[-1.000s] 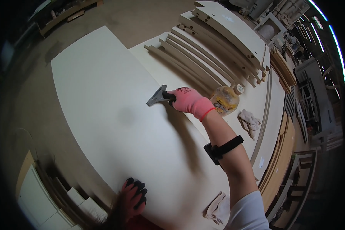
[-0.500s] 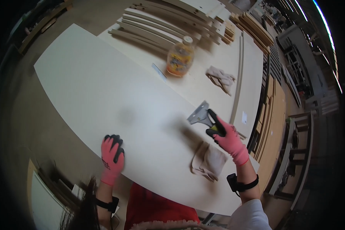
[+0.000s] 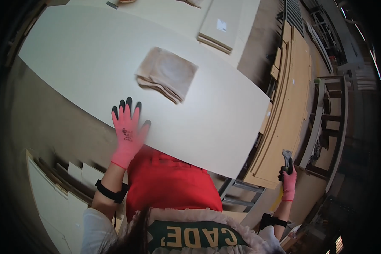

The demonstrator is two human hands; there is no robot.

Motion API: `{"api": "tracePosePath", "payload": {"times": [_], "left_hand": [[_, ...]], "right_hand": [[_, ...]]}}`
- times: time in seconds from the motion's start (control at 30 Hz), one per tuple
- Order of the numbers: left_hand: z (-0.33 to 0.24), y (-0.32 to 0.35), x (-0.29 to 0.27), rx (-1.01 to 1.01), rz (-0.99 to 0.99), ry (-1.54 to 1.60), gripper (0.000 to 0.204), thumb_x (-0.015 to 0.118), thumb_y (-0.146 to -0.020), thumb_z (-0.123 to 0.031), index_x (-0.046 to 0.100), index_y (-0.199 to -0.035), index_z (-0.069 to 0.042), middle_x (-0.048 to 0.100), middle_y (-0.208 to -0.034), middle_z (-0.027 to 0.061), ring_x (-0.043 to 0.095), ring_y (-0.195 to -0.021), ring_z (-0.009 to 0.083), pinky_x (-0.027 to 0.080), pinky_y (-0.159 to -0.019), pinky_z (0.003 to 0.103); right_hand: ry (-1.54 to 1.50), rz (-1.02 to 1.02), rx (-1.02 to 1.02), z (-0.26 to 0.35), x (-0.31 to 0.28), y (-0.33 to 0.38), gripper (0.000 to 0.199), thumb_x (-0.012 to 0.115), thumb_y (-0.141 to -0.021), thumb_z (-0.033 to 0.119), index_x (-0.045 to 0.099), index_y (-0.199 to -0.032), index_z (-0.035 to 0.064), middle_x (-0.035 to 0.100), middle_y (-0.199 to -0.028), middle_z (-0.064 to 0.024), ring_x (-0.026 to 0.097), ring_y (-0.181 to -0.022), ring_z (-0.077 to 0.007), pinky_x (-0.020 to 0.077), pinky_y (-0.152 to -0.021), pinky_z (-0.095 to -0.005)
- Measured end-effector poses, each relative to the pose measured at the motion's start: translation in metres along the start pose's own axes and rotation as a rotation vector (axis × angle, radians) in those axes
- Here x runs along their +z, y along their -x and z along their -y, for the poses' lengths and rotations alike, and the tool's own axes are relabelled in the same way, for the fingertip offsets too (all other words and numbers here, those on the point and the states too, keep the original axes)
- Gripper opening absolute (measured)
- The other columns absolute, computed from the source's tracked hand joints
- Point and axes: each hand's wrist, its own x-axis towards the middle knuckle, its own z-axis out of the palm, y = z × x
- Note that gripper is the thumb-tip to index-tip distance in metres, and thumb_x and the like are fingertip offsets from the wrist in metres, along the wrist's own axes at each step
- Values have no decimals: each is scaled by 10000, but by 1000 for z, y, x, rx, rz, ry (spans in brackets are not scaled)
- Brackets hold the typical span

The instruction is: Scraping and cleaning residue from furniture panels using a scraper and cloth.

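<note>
A large white panel (image 3: 207, 122) with a curved near edge lies in front of me. My left hand (image 3: 129, 133), in a pink glove with black fingertips, is at the panel's near edge with its fingers spread and nothing in it. A folded beige cloth (image 3: 167, 70) rests on the panel, beyond my left hand. Far to the right, past the panel's end, my right hand (image 3: 288, 184) is closed around the handle of a scraper (image 3: 287, 155). The scraper's grey blade points up and away from me.
Narrow white boards (image 3: 218, 25) lie stacked beyond the panel. Long tan boards (image 3: 285, 114) are piled to the right, near my right hand, with a dark rack (image 3: 332, 122) farther right. A grey metal frame (image 3: 245, 192) stands below the panel's right end. White boards (image 3: 51, 207) lean at lower left.
My right hand has swung with the scraper from above the panel to out past its right end. My left hand's fingers have spread. The view has shifted, with the cloth now farther left.
</note>
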Motion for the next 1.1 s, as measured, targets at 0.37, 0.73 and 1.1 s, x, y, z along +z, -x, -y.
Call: {"api": "tracePosePath", "payload": {"times": [0.37,0.73,1.1], "left_hand": [[6,14,29,86,-23,-161,609,561,-814,-310,357,-1328,-54,307,-1388,185,286,-1259,387,146,-1056,518],[7,11,31,138,-41,-200,567,503,-872,-274,296,-1377,-122,272,-1427,121,245,-1303,327,130,-1078,465],[7,11,30,122,-21,-189,561,498,-876,-282,303,-1368,-97,272,-1426,123,229,-1309,337,116,-1082,469]], "right_hand": [[919,619,-1057,37,33,20,428,633,-719,170,552,-1137,215,533,-943,-66,572,-834,-243,470,-663,-354],[1173,605,-1306,32,61,6,293,483,-852,173,597,-1083,311,487,-852,-57,548,-776,-210,444,-647,-323],[1271,609,-1278,36,62,12,340,467,-875,195,532,-1190,305,502,-910,-48,550,-835,-197,432,-672,-293]]}}
